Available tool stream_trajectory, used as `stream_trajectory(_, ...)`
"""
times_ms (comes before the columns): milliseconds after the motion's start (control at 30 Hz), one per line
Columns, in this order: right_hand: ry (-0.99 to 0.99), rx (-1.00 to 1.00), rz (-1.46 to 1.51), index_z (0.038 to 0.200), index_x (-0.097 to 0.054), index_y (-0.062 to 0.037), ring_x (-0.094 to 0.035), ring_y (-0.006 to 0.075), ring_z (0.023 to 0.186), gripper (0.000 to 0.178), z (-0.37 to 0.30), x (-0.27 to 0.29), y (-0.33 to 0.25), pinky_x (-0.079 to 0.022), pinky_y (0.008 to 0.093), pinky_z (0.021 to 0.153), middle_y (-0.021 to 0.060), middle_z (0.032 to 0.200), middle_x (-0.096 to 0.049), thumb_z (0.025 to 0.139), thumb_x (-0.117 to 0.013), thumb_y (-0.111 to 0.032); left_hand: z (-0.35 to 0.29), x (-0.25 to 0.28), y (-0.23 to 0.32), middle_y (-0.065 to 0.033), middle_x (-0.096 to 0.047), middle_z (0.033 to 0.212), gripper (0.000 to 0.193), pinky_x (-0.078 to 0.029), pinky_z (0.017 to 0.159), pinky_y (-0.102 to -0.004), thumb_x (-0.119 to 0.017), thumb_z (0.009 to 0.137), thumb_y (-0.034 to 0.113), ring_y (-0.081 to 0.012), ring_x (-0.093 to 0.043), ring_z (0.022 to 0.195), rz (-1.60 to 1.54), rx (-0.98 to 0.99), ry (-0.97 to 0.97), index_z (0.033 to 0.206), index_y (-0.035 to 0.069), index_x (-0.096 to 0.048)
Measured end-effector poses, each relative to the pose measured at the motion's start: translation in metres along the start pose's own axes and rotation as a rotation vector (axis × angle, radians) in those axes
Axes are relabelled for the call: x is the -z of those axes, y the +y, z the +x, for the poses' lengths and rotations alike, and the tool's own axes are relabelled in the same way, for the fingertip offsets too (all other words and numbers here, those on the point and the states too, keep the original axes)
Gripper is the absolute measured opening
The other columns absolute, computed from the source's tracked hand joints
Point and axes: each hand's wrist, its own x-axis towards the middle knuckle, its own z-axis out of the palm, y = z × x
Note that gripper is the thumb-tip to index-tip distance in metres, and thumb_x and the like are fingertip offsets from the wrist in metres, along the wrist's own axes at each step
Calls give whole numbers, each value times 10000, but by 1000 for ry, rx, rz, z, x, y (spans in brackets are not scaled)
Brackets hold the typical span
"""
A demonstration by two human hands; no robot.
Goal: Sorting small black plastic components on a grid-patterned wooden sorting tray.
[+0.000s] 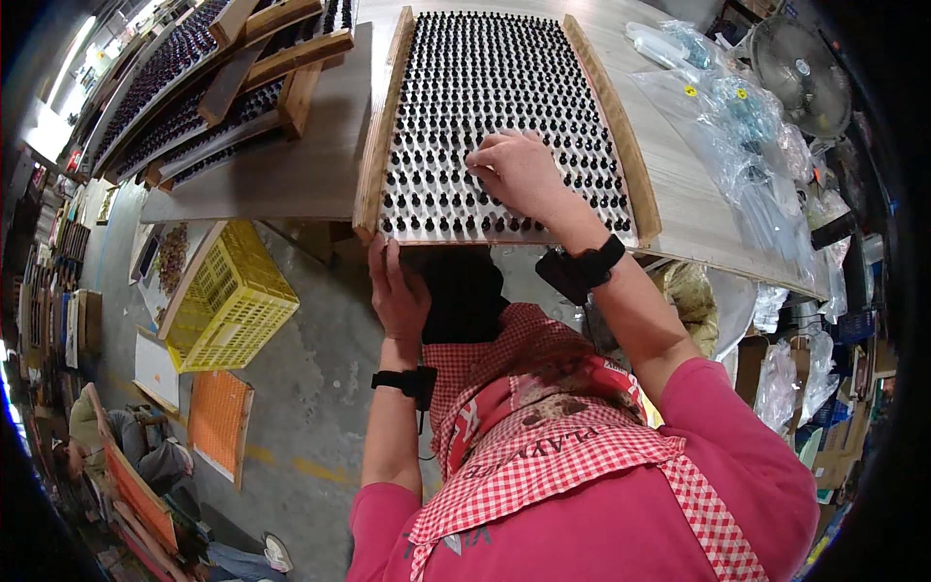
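- Here's the table (669,184), pale and broad, running right across the top of the view.
- On its middle sits the board (465,239), white and straight ahead of the person, its near edge by the table's front.
- Up on the left, a stack (228,87) of similar loaded boards, wooden strips lying across it.
- Over on the right, clear plastic bags (747,136) sprawl over the table.
- The red-checked apron (524,466) fills the lower middle, worn over a pink top.
- Down left, a yellow crate (238,310) on the floor, and an orange panel (219,422) just below it in view.
- A round fan (800,73) stands behind the bags.
- Two wooden rails, left rail (386,126) and right rail (611,116), flank the board.
- And the right hand (519,175), over the board's nearer half: fingers bent, tips drawn in towards the thumb; whether they pinch anything, I cannot tell.
- The left hand (398,296) is at the near left corner, fingers pointing up and close together; its grip I cannot tell.
- Smallest of all, the black pegs (470,223), upright in tight rows across the board.
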Motion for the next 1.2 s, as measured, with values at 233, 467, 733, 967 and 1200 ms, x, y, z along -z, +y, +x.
stream_trajectory(233,-54,-3,-14,855,-750,-154,-615,208,902,101,2,-1,-4,-443,375,808,2,884,-668,787,-678,-177,-3,4,-1,-195,-453,1349,533,-476,964,-447,-506,791,-54,-408,-485,1226,-28,23,-41,1311,46,-448)
stream_trajectory(467,48,43,50,911,-739,-146,-611,223,900,135,17,-15,-18,-452,379,826,14,867,-654,807,-656,-164,-1,3,-1,-189,-441,1360,554,-486,947,-446,-508,780,-65,-405,-493,1220,-23,-4,-26,1317,54,-439)
stream_trajectory(733,-45,49,21,889,-744,-138,-612,233,902,120,23,-17,-22,-453,388,820,23,871,-658,812,-659,-173,0,0,-1,-197,-449,1356,543,-518,894,-445,-510,796,-56,-413,-503,1204,-22,-12,1,1320,64,-439)
stream_trajectory(967,-52,118,78,895,-738,-124,-606,252,883,133,42,-35,-38,-464,391,808,46,848,-641,833,-645,-196,1,-2,-4,-202,-451,1353,533,-515,900,-447,-515,797,-51,-415,-504,1201,-11,-20,10,1314,63,-450)
stream_trajectory(1200,27,81,77,995,-705,-131,-600,252,902,182,48,-38,-50,-454,403,816,50,882,-628,834,-634,-179,0,-3,-5,-206,-456,1345,502,-499,926,-447,-531,807,-32,-410,-501,1207,-8,-10,10,1296,61,-472)
